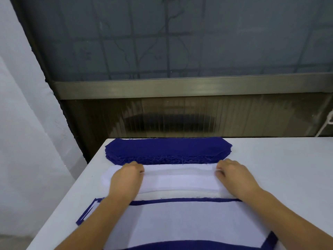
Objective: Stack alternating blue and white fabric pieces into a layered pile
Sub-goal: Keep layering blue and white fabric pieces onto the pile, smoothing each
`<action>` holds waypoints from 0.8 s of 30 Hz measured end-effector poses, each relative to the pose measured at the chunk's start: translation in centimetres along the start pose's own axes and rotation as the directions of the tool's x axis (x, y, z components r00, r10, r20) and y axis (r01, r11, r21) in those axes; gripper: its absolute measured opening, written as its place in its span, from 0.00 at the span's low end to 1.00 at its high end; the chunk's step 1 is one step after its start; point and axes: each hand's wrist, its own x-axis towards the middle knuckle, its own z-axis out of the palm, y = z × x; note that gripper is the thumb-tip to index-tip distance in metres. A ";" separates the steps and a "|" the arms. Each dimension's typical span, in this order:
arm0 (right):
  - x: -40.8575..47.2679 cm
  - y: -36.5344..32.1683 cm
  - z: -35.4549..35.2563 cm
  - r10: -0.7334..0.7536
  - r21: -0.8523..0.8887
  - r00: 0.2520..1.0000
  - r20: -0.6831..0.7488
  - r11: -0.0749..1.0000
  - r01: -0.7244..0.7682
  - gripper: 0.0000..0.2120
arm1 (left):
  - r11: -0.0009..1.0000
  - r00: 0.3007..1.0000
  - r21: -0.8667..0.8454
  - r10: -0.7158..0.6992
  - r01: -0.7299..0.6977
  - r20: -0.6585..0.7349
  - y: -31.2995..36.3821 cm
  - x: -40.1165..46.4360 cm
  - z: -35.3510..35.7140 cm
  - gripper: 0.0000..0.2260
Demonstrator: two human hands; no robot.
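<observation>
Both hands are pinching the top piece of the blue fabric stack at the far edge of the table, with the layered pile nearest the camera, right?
Not quite. In the head view the left hand and right hand pinch the top piece of the white fabric stack, one near each end. The blue fabric stack lies untouched beyond it at the far edge of the white table. The layered blue-and-white pile is nearest the camera.

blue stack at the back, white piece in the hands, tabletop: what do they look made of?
Blue stack: woven cloth, matte; loose threads fray along its near edge.
White piece, pinched by the left hand and right hand: thin, soft matte fabric, possibly nonwoven interlining; no weave resolves.
Tabletop: smooth, pale and matte, likely laminate or painted board; can't tell which.
</observation>
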 end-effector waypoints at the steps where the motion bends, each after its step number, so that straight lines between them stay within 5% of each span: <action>1: -0.1 1.0 0.0 0.019 0.006 1.000 -0.004 1.000 -0.018 0.07 | 0.999 1.000 0.020 -0.026 0.026 0.008 -1.5 0.0 -0.5 0.09; 7: 0.2 1.9 -0.6 0.014 0.188 0.999 0.042 0.982 -0.022 0.07 | 0.998 0.994 0.026 -0.065 0.063 0.088 -5.3 0.0 -2.2 0.10; 12: -1.6 1.4 -3.6 -0.011 0.280 0.980 -0.198 0.958 0.067 0.07 | 0.996 0.999 -0.069 -0.050 0.050 0.011 -4.8 -0.5 -5.1 0.10; 18: -8.6 2.8 -5.9 -0.279 0.044 0.860 -0.427 0.944 0.327 0.04 | 0.970 0.949 0.027 0.241 -0.240 -0.202 -5.2 -6.7 -8.7 0.15; 21: -12.0 3.9 -4.2 -0.429 -0.067 0.790 -0.438 0.892 0.447 0.22 | 0.903 0.880 0.020 0.423 -0.429 -0.219 -5.8 -10.3 -8.0 0.09; 24: -13.8 4.4 -3.0 -0.500 -0.094 0.745 -0.441 0.851 0.516 0.28 | 0.876 0.870 -0.046 0.469 -0.480 -0.149 -5.9 -12.2 -6.8 0.17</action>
